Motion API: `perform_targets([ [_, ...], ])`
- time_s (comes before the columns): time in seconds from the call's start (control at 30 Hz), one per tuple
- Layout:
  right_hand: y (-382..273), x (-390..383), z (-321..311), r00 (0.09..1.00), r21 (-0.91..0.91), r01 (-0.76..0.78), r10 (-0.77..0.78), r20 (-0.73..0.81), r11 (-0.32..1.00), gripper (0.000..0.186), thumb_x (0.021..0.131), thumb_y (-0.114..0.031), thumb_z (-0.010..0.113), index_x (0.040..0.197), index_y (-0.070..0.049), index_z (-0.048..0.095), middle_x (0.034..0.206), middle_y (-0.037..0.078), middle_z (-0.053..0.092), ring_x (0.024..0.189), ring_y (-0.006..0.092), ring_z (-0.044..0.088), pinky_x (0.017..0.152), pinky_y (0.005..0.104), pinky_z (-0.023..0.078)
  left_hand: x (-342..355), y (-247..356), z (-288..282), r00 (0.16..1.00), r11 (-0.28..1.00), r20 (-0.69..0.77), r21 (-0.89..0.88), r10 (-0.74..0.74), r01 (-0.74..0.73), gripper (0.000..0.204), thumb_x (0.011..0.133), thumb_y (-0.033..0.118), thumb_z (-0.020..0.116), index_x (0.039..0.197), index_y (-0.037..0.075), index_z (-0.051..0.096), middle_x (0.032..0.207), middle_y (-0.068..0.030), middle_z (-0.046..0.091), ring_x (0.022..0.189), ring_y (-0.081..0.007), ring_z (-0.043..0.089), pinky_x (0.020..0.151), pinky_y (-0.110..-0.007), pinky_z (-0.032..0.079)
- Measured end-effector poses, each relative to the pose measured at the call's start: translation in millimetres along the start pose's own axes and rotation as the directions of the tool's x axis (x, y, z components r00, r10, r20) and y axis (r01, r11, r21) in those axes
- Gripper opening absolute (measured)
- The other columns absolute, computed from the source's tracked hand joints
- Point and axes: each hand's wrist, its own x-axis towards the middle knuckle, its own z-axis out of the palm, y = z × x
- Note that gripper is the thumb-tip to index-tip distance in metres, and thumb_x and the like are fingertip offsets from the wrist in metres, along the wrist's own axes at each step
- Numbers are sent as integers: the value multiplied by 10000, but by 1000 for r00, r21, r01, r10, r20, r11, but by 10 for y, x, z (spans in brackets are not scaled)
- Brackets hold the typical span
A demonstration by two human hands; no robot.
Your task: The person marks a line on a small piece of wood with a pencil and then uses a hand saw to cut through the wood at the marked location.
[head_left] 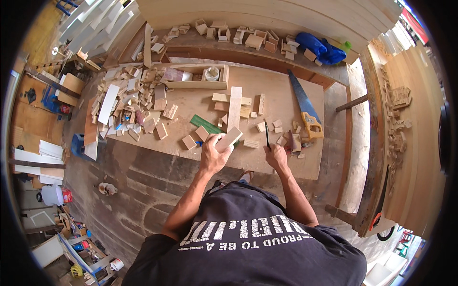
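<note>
Holding a pale wooden block (230, 139) above the near edge of the desk (311, 166), left hand (213, 155) clamped round it, right hand (276, 156) closed on a slim dark stick (267, 133); block seemingly unjoined, like the offcuts (139, 117) heaped at left, while small box-like wooden pieces (255, 42) on the rear ledge (188, 42) look already assembled.
</note>
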Motion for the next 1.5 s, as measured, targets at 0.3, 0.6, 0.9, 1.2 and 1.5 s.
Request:
perform_targets([
  [0.3,62,-43,200,985,-223,-169,174,3,960,391,852,-363,710,984,5,707,966,256,706,955,416,686,822,477,552,-27,-42,-304,994,991,74,-94,-86,93,412,764,205,762,1081,-33,651,1021,-182,663,947,-318,657,853,-397,521],
  [0.6,246,-630,460,961,41,-81,89,-262,996,331,844,-254,681,1050,6,683,989,256,695,953,423,669,835,470,537,-126,-315,-406,973,944,189,-277,-131,181,429,777,244,759,1081,-42,662,1033,-172,687,935,-271,668,841,-363,517],
  [0.9,1073,-1787,674,941,107,-165,189,-282,980,380,790,-193,731,1105,11,672,905,208,695,870,355,682,786,418,537,-87,-197,-220,887,845,427,-395,-177,359,390,834,260,735,1109,-13,688,912,-61,697,777,-124,606,676,-290,496],
  [1.2,1256,-911,-486,870,-55,-130,87,-486,990,522,818,-82,663,1315,-29,511,1329,204,524,1223,393,513,1017,459,431,61,210,217,858,826,481,-399,-181,398,450,864,292,724,1208,11,654,900,4,653,770,-68,562,640,-248,472],
  [1.5,1628,350,-1009,902,-458,197,-343,-262,867,526,752,14,595,1262,-83,506,1327,116,529,1270,335,475,1007,486,389,72,572,791,937,886,238,-330,-256,326,447,836,166,746,1204,-57,624,1069,-153,693,958,-202,673,819,-319,540],
])
